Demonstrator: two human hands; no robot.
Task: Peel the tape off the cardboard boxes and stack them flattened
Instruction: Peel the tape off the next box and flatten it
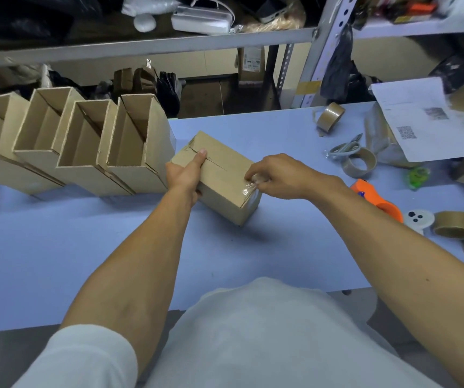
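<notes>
A closed brown cardboard box (225,177) lies slantwise on the blue table (85,247), its top seam showing. My left hand (184,175) grips the box's left side, thumb laid along the top. At the near right corner my right hand (278,175) pinches a crumpled strip of clear tape (252,184), which still clings to the box's end face. To the left, a row of several open-topped cardboard boxes (85,147) stands side by side.
Right of the box lie an orange tape dispenser (376,200), brown tape rolls (330,117) (454,224), empty tape cores (361,163), scissors (345,149) and printed paper (421,121). Metal shelving (147,46) with clutter rises behind the table.
</notes>
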